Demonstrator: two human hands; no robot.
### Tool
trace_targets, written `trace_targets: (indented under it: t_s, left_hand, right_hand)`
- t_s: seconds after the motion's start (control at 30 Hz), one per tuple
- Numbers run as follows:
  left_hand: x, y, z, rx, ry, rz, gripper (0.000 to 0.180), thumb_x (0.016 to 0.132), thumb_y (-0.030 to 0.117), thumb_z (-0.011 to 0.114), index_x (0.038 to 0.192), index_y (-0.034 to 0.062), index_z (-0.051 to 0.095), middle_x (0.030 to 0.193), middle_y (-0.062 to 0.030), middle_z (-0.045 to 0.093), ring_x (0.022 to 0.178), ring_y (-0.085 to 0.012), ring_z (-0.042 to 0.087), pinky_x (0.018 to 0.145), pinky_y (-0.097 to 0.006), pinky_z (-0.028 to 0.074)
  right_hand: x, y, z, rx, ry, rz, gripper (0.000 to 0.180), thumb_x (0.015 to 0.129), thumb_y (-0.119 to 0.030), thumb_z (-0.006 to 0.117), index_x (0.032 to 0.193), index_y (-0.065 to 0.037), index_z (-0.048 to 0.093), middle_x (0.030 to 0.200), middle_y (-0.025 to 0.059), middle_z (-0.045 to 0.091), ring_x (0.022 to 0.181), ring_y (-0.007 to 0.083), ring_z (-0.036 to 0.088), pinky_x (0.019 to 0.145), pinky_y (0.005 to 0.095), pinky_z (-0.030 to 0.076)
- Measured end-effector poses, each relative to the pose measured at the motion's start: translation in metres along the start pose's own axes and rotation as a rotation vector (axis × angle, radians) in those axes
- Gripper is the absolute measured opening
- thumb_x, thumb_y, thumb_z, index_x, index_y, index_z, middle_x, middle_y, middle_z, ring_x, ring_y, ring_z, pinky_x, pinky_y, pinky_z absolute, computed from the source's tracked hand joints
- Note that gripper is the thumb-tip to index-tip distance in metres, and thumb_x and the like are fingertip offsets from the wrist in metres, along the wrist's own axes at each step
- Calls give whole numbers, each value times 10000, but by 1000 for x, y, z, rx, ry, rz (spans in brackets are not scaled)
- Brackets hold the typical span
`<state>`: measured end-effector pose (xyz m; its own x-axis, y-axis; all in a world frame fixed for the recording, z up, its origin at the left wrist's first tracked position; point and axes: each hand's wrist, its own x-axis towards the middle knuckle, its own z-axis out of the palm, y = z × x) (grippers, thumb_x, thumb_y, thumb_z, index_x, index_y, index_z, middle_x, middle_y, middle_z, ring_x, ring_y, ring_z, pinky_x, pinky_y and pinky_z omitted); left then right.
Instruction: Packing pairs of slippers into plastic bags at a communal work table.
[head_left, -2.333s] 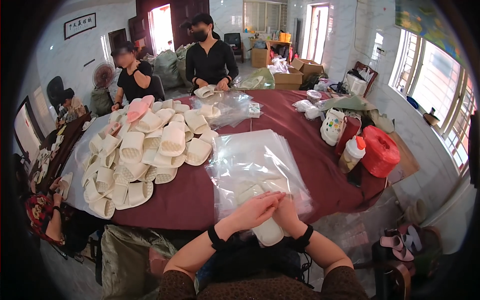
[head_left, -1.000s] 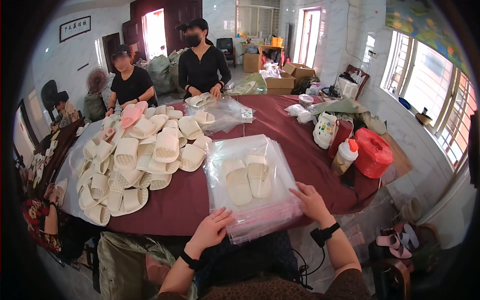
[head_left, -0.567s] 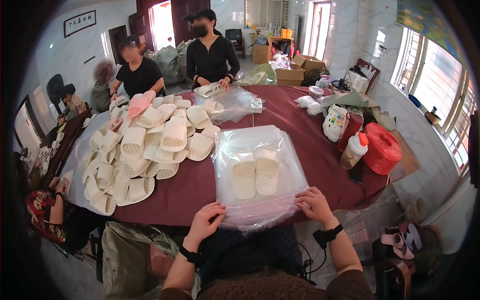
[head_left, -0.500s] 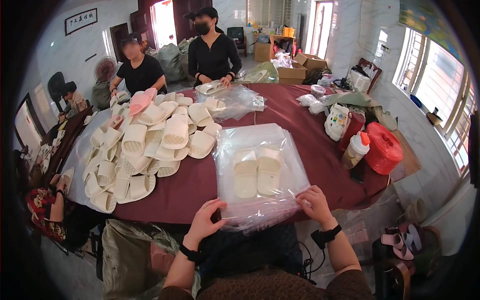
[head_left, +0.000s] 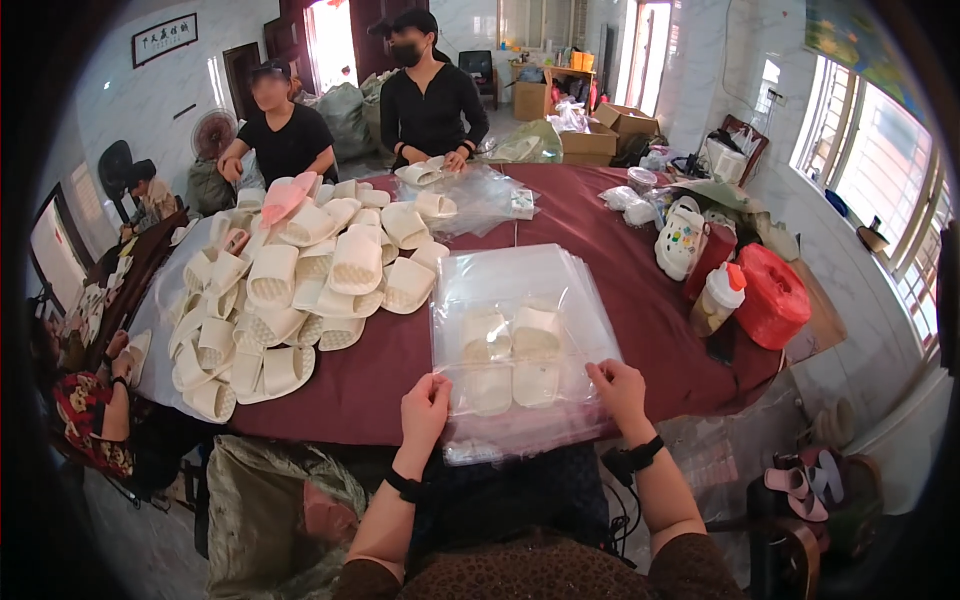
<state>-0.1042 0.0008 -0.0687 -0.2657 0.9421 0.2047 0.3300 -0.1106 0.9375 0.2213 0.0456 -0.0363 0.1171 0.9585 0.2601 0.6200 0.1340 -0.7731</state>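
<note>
A pair of cream slippers (head_left: 537, 355) lies side by side, toes away from me, on a stack of clear plastic bags (head_left: 510, 270) at the table's front edge. Clear film covers the slippers, with a fold crossing them. At the left edge of the film, my left hand (head_left: 426, 402) pinches the plastic between thumb and fingers. My right hand (head_left: 617, 392) pinches it at the right edge, about level with the left one. A large heap of cream slippers (head_left: 270, 275), with a pink slipper (head_left: 290, 198) on top, lies to the left.
A dark red cloth covers the table (head_left: 590, 210). On the right stand a bottle (head_left: 718, 298), a roll of red plastic twine (head_left: 770, 295) and a white clog (head_left: 681, 240). Two people stand across the table, one holding a slipper (head_left: 425, 170). A sack (head_left: 265, 530) stands below, left.
Both hands have moved away from me, drawing the film's near edge up over the slippers. The slippers sit slightly nearer me. The person at far left has drawn a hand back from the heap.
</note>
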Motion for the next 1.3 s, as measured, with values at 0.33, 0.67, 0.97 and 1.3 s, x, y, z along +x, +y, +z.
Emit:
trace_targets:
  t_s: [0.33,0.67,0.97,1.3]
  left_hand:
    - [-8,15,31,798,-77,696,515,921,346,615,1396,173,513,1499,-105,440,1412,-387,336,1157,-558,254]
    - [-2,-25,41,823,-289,529,581,956,561,485,1496,363,400,1617,-76,260,1467,-407,247,1121,-680,213]
    - [-2,-23,42,865,-269,545,581,967,542,491,1504,346,388,1619,-82,257,1452,-412,278,1118,-643,256]
    - [-2,-20,40,820,-287,514,620,949,558,511,1501,299,400,1610,-71,283,1462,-376,278,1139,-627,230]
  right_hand:
    - [-6,27,19,-377,71,-81,285,832,-367,679,775,-91,727,665,114,675,681,338,676,650,431,533]
    - [-27,-64,27,-317,193,-655,509,797,-215,741,1263,-91,576,1323,186,538,1264,380,474,1035,478,392]
    - [-29,-20,79,-392,-314,-715,637,932,-446,577,1421,-52,467,1475,139,468,1381,320,408,1133,489,313]
    - [-24,-1,64,-190,-91,-386,676,872,-366,675,1374,40,475,1344,245,549,1231,411,511,1039,457,415]
